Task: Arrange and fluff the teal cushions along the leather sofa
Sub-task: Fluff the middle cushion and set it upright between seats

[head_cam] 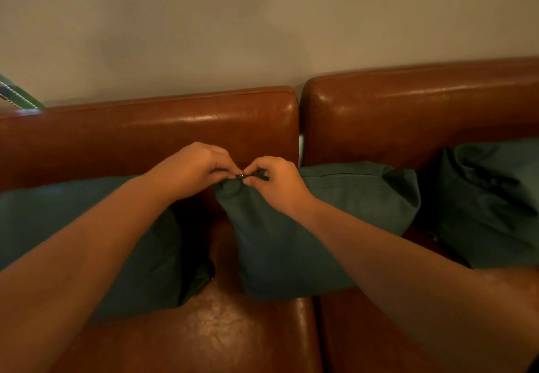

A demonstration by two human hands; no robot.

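Zip corner of the middle cushion under attention, three cushions on the sofa.

The brown leather sofa (204,127) carries three teal fabric cushions against its backrest: the left cushion (140,256) lies partly under the left forearm, the middle cushion (291,232) straddles the seam between the two seat sections, and the right cushion (490,197) stands just beside it, creased. The left hand (194,169) pinches a small metal zip pull (241,174) at the middle cushion's top-left corner; the right hand (277,181) pinches the fabric beside it, probably to steady the corner while the zip is closed before fluffing.
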